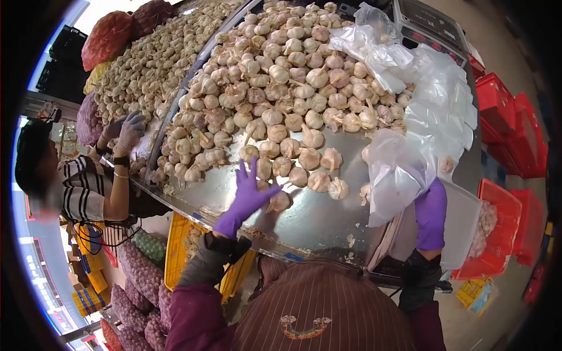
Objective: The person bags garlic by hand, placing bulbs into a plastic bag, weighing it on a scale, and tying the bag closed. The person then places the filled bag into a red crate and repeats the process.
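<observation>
**Crates and Sacks Crowd Both Sides**

Red crates (497, 105) are stacked on the floor (500, 44) at right; below them, a red basket (510, 253) holds pale contents, with a yellow packet (470, 289) lying near. A weighing scale (430, 23) sits at upper right. At left stands a co-worker in a striped top (88, 181). Purple mesh sacks (140, 269) pile at lower left beside a yellow crate (177, 245); a red mesh sack (106, 40) rests at upper left.

The fingers of the purple-gloved right hand (431, 216) are hidden by a crumpled translucent plastic bag (393, 175). The bottom edge cuts off the brown pinstriped garment (328, 304); lettering on the flat dark scale (432, 22) is too small to read.
</observation>
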The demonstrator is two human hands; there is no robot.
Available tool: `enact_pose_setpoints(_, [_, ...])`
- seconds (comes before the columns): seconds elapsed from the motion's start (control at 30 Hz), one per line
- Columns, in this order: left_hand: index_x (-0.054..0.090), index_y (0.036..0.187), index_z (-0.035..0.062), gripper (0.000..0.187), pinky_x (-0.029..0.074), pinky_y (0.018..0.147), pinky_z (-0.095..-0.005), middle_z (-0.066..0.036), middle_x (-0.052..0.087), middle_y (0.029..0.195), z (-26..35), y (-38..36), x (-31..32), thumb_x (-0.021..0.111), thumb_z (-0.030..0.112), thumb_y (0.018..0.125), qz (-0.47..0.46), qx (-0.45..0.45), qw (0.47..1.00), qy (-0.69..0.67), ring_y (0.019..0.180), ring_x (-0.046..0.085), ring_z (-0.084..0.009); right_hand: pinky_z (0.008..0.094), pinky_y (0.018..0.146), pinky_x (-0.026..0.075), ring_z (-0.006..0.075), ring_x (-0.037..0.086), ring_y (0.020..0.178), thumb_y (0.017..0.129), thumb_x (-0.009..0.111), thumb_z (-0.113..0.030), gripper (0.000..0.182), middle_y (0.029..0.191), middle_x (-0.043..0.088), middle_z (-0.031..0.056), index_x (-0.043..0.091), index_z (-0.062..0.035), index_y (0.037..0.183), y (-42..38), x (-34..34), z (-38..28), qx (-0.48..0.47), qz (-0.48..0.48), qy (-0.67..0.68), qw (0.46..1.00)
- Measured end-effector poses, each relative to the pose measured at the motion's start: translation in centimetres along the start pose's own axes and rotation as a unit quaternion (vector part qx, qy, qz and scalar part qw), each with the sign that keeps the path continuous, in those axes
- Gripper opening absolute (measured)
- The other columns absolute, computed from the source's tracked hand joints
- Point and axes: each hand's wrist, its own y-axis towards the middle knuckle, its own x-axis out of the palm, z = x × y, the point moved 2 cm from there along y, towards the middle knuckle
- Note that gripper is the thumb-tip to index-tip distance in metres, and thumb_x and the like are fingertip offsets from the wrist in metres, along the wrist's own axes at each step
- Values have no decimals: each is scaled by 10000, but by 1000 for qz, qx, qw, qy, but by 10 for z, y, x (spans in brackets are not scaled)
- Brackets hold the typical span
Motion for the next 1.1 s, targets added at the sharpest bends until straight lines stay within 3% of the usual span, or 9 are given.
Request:
enact_pose_setpoints(0.07, [259,1373,178,873,203,986,-602,-267,58,1426,59,-24,5,654,545,685,-215,29,954,205,1288,151,-462,265,775,459,144,568,885,879,449,-91,283,1015,592,73,530,41,1117,-6,9,-4,-47,-17,-67,997])
enact_pose_setpoints(0.17, [430,1269,224,691,165,962,-658,-250,163,1412,26,16,16,666,494,678,-37,81,946,313,1285,154,-478,264,762,470,162,585,861,868,475,-93,290,985,602,82,541,39,1117,-12,25,-5,-166,-15,-336,927])
enact_pose_setpoints(0.43, [605,1037,36,328,416,771,-253,-43,598,905,178,12,7,683,187,757,-201,-1,819,-537,839,526,-111,213,680,450,87,565,783,818,608,-101,182,857,610,27,580,-7,971,-34,99,11,-8,-53,203,978])
enact_pose_setpoints(0.63, [595,943,13,169,397,602,-239,-13,546,800,149,28,-36,620,79,789,462,111,866,-158,683,465,-99,195,677,432,84,534,760,834,609,-140,246,869,570,25,554,17,1016,-21,67,9,28,34,132,990])
enact_pose_setpoints(0.77, [612,936,32,170,394,587,-202,-13,548,831,215,-15,-14,644,65,773,31,143,945,-294,677,507,-77,204,584,408,58,520,652,787,673,-207,216,748,586,11,589,-14,835,-34,105,10,18,-10,123,992])
enact_pose_setpoints(0.9, [568,993,59,179,442,652,-229,-7,594,858,185,4,17,611,103,824,-143,26,845,-514,785,559,-102,196,591,405,47,506,650,780,685,-223,241,751,551,-14,572,-28,866,-31,112,6,116,-20,204,972])
enact_pose_setpoints(1.03, [500,940,37,102,489,688,-318,-65,548,860,187,9,-9,425,101,914,-127,-209,560,-792,770,550,-178,189,604,404,61,501,653,769,622,-91,133,724,520,-20,544,-36,863,-17,76,11,4,-77,37,996])
enact_pose_setpoints(1.07, [491,912,32,113,479,654,-295,-39,504,738,148,26,-1,412,112,920,-266,-126,348,-890,663,511,-153,194,611,409,67,505,662,744,596,-29,140,722,523,-13,536,-38,870,-4,59,25,-45,-101,10,994])
enact_pose_setpoints(1.1, [494,876,32,139,469,595,-255,-5,464,653,134,34,-16,402,124,924,-168,-174,436,-867,575,477,-121,194,611,409,67,505,662,744,596,-29,140,722,523,-13,536,-38,870,-2,43,15,-47,-104,10,993])
